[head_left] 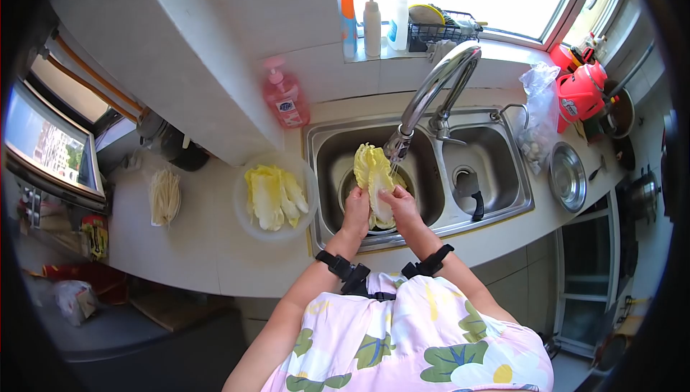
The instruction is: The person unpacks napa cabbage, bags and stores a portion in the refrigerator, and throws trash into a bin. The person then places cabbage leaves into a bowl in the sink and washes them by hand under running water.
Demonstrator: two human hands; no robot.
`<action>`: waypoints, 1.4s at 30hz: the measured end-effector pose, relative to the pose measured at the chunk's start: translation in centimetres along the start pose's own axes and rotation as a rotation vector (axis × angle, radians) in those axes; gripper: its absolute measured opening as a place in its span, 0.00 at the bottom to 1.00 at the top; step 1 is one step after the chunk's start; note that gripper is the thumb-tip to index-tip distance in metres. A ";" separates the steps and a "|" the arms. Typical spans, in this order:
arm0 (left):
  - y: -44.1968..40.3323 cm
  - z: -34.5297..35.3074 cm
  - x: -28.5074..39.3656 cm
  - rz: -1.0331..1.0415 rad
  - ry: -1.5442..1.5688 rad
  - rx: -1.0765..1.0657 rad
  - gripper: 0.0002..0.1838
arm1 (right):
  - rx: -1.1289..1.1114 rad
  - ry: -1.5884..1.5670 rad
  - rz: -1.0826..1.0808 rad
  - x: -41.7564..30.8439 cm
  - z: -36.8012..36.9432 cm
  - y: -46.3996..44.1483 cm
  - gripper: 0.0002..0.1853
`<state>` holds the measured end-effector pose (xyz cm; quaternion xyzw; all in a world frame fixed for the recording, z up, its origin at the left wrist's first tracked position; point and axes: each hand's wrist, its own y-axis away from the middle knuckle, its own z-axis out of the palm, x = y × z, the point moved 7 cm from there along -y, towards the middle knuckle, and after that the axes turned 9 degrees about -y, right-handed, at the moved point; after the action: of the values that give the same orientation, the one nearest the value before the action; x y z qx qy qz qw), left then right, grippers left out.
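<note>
A napa cabbage leaf (375, 176), pale with yellow-green frilled edges, is held upright over the left basin of the steel sink (330, 149). My left hand (356, 211) grips its left edge near the base, and my right hand (399, 205) holds the right edge. The chrome faucet (417, 104) points down just beside the leaf, with water seeming to run from its head. Below, partly hidden by leaf and hands, a bowl (346, 182) sits in the basin with more leaf in it. Left of the sink, a translucent bowl (239, 201) carries several cabbage leaves (267, 194).
A cleaver (471, 194) with a black handle lies in the right basin. Enoki mushrooms (164, 196) rest on the counter at left. A pink soap bottle (286, 97) stands behind the bowl. Rightward are a plastic bag (537, 104), a metal bowl (568, 176) and a red jug (581, 94).
</note>
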<state>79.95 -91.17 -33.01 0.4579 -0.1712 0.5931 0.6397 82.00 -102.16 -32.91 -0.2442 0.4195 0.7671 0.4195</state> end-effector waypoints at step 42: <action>2.2 0.2 -0.4 -0.427 -0.424 -0.112 0.15 | -0.022 -0.260 -0.012 1.4 -0.1 -3.0 0.15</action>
<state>77.93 -91.81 -32.34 0.5613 -0.2333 0.3262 0.7240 83.81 -100.71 -35.30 -0.1499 0.3516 0.7945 0.4720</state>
